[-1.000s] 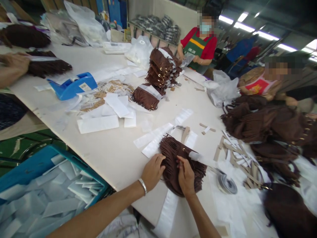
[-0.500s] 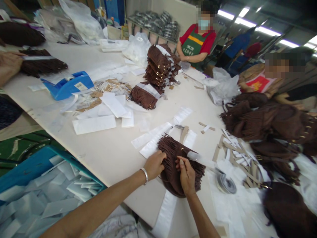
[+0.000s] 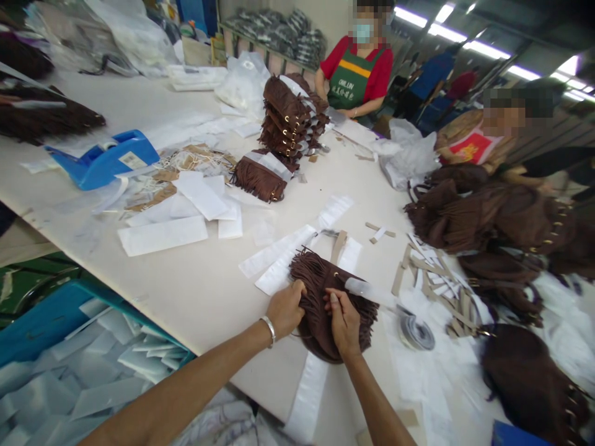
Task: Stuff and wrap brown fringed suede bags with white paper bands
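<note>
A dark brown fringed bag lies on the table in front of me. My left hand, with a silver bangle at the wrist, is closed on the fringe at the bag's left side. My right hand rests over the bag's middle, its thumb and fingers pinched together on the brown material. A clear, whitish strip lies across the bag's upper right, near a gold eyelet. White paper strips lie under and behind the bag, and a roll of tape is to its right.
A blue tape dispenser stands at the left beside white cards. Stacked brown bags are at the back, with a brown heap on the right. A teal bin holds white pieces. Co-workers stand across the table.
The view has shifted slightly, so most things sit a little further left. Both hands keep their places on the bag. At the far left, the co-worker's hand and brown piece have moved left.
</note>
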Tool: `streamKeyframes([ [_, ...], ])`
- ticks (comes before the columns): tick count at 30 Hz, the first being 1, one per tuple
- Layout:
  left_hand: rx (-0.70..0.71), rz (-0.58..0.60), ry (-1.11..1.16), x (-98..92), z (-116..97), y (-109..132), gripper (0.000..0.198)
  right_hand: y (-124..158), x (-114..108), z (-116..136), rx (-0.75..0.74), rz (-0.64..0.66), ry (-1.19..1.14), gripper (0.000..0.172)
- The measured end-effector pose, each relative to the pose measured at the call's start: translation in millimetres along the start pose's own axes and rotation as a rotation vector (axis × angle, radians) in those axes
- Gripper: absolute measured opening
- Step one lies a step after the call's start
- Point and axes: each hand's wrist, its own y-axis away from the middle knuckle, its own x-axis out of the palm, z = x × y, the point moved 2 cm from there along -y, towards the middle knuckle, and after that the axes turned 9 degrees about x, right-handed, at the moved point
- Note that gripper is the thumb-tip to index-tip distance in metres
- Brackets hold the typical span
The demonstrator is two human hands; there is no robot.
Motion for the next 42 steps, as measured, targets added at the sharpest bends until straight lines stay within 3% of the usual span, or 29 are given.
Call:
streamKeyframes([
  [6,-0.004,-0.015,-0.022,4.8,-2.0,11.2,0.029,0.1,0.7,0.1,-0.031,-0.030,0.060,0.033],
  [9,0.003,-0.011,-0.065,-3.1,-5.9,17.4,0.030,0.7,1.9,2.1,-0.102,-0.051,0.116,0.033],
  [13,0.127,-0.138,-0.172,-29.0,-32.4,22.6,0.029,1.8,4.3,1.6,-0.212,-0.027,0.143,0.028],
  [15,0.241,-0.216,-0.194,-31.5,-48.4,25.2,0.031,2.2,5.6,-1.4,-0.259,0.005,0.136,0.026],
  [18,0.386,-0.189,-0.202,-8.8,-54.7,28.1,0.021,1.9,6.9,-4.6,-0.295,0.043,0.145,0.024],
  [22,0.379,-0.164,-0.217,29.0,-33.7,29.5,0.013,4.6,2.3,12.5,-0.332,0.053,0.213,0.028],
  [27,0.390,-0.180,-0.218,36.3,-22.7,30.3,0.014,17.1,-12.8,35.6,-0.484,-0.077,0.336,0.037],
  [30,0.393,-0.189,-0.239,36.5,-24.2,30.8,0.012,18.6,-12.0,10.7,-0.561,-0.136,0.480,0.036],
  [33,0.389,-0.213,-0.256,39.7,-24.0,32.4,0.010,16.3,-4.2,-20.4,-0.558,-0.086,0.603,0.035],
  [35,0.386,-0.242,-0.260,41.8,-22.7,33.5,0.011,16.5,-2.1,-24.2,-0.580,-0.074,0.627,0.036],
  [39,0.407,-0.282,-0.255,44.3,-21.4,34.3,0.009,9.9,0.8,20.1,-0.625,-0.047,0.627,0.037],
  [42,0.397,-0.289,-0.262,44.1,-22.7,32.9,0.007,-21.1,12.5,71.0,-0.587,-0.117,0.603,0.031],
])
